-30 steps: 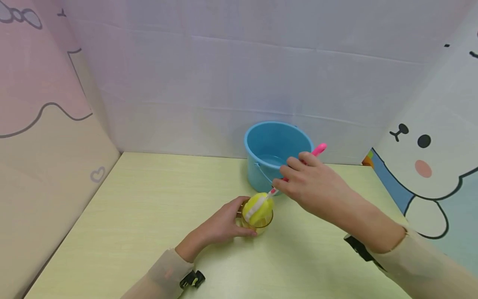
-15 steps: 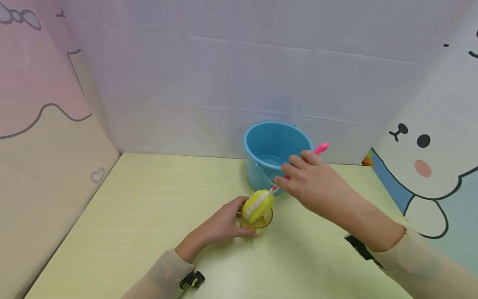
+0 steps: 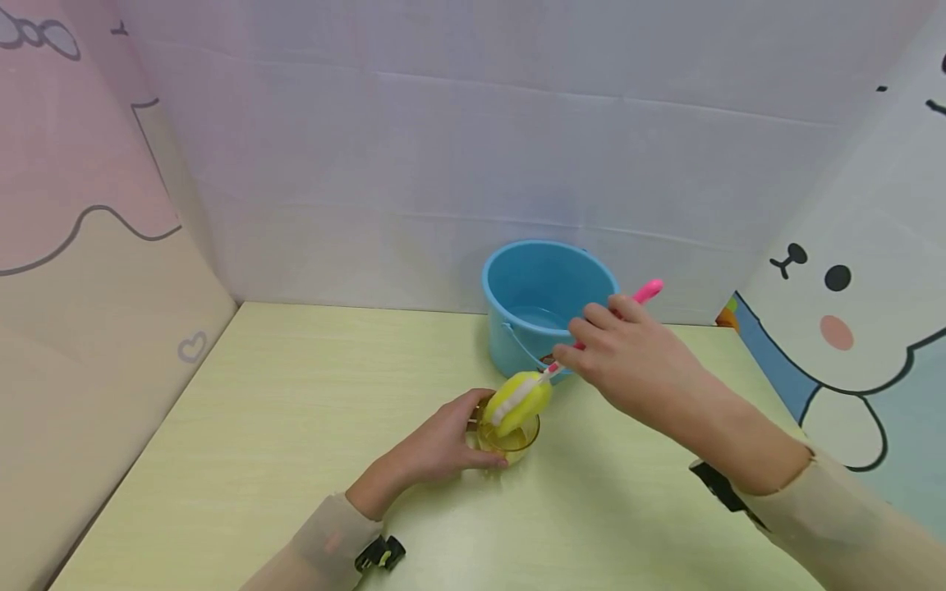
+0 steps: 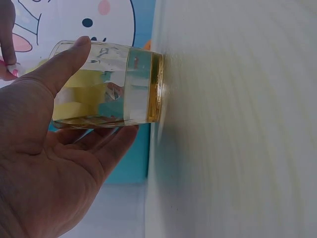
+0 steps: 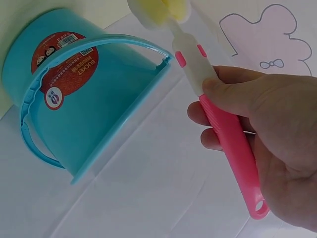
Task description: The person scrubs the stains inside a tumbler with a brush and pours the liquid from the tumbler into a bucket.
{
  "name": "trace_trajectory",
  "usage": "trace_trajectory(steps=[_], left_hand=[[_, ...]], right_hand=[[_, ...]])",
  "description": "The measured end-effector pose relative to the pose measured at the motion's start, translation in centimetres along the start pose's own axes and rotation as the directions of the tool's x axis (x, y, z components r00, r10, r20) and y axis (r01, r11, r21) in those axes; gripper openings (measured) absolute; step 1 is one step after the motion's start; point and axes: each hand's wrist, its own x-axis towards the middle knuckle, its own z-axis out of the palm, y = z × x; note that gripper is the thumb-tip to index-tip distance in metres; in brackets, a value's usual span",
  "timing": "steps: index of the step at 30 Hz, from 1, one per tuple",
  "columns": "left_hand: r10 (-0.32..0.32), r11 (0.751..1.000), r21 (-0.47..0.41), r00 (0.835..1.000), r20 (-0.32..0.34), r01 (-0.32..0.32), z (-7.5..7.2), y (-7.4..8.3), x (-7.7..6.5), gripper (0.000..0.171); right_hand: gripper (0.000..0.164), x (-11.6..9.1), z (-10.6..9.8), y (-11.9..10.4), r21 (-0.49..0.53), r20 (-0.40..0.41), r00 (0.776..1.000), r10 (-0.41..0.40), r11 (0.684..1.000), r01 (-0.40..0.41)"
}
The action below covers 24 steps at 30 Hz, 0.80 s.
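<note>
My left hand [image 3: 442, 441] grips a clear, amber-tinted drinking glass [image 4: 111, 84], thumb on one side and fingers on the other. The glass stands upright on the table. In my right hand [image 3: 639, 353] is a sponge bottle brush with a pink and white handle [image 5: 230, 136], held between thumb and fingers. Its yellow and white sponge head [image 3: 520, 402] slants down into the mouth of the glass, its upper part above the rim. In the left wrist view the sponge's yellow shows through the glass wall.
A light blue bucket [image 3: 508, 341] with a swing handle stands just behind the glass, against the white back wall [image 3: 369, 189]. The table [image 3: 325, 377] has a pale wood surface. Printed cartoon panels [image 3: 887, 328] rise at both sides.
The right hand has shifted slightly right and up, drawing the sponge head partly up from the glass. The left hand and glass stay in place.
</note>
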Motion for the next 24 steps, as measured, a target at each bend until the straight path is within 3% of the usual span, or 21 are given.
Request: trace_trajectory(steps=[24], left_hand=[[0.031,1.0,-0.004,1.0,0.002,-0.031,0.0,0.0,0.0,0.09]], right_hand=[[0.037,-0.9,-1.1,0.5,0.022,0.03,1.0,0.0,1.0,0.0]])
